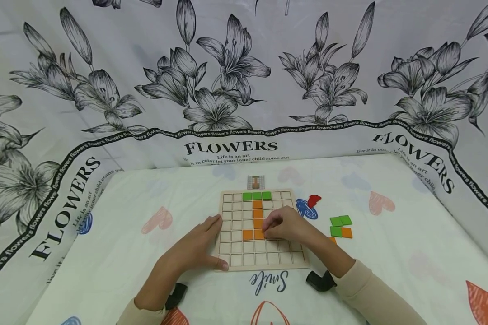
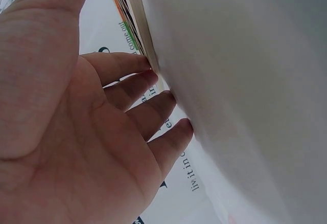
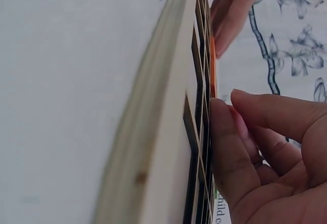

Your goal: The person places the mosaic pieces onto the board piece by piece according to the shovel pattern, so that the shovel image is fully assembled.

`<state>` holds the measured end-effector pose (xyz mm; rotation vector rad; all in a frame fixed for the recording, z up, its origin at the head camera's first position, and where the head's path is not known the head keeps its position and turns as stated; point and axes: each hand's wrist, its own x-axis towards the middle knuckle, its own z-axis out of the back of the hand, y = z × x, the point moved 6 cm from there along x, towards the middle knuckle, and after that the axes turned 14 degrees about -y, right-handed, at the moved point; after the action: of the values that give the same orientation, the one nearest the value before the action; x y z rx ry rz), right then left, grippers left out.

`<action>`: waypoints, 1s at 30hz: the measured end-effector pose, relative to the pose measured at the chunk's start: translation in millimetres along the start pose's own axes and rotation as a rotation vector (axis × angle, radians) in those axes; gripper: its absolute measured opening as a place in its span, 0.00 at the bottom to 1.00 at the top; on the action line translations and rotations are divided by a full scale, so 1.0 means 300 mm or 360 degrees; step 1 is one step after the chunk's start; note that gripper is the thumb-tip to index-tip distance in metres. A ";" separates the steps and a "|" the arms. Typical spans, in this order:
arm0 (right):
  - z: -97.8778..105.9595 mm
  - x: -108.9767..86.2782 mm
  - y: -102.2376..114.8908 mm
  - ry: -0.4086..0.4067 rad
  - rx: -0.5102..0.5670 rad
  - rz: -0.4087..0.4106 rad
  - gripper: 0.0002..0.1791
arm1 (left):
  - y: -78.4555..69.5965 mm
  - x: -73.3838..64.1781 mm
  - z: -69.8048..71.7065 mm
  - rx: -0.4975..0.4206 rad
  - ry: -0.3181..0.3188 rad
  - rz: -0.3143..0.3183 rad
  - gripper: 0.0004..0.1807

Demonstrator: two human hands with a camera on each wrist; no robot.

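Note:
A square wooden grid board (image 1: 236,260) lies on the cloth. In it, three green tiles (image 1: 257,196) form a row at the far side, with a column of orange tiles (image 1: 258,204) below. Another orange tile (image 1: 248,235) sits left of the column's near end. My left hand (image 1: 195,246) rests along the board's left edge, fingers extended and thumb near the front corner. My right hand (image 1: 285,225) reaches over the board, its fingertips at the nearest tile of the column. In the right wrist view one fingertip (image 3: 220,109) touches the board, with a narrow gap to the thumb.
Loose green tiles (image 1: 335,221) and an orange tile (image 1: 346,233) lie right of the board; another orange piece (image 1: 332,241) is partly behind my forearm. A red piece (image 1: 314,201) lies nearer the board. A small pattern card (image 1: 255,182) sits beyond the far edge.

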<state>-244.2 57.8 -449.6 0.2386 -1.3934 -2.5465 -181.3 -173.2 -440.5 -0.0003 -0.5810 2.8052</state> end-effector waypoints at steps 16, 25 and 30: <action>0.235 -0.078 -0.098 -0.0120 -0.0160 -0.0022 0.03 | 0.002 -0.002 -0.001 -0.0004 -0.0017 -0.0046 0.68; 0.365 -0.144 -0.121 0.0058 -0.0559 0.0039 0.06 | 0.003 -0.001 -0.004 -0.0013 0.0006 -0.0023 0.68; 0.353 -0.168 -0.129 0.0210 -0.0715 0.0155 0.15 | 0.006 0.002 -0.007 0.0008 -0.0005 -0.0038 0.68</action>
<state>-227.0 177.3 -424.0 0.2448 -0.7395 -2.6215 -182.2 -174.0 -443.0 0.0119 -0.5707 2.7841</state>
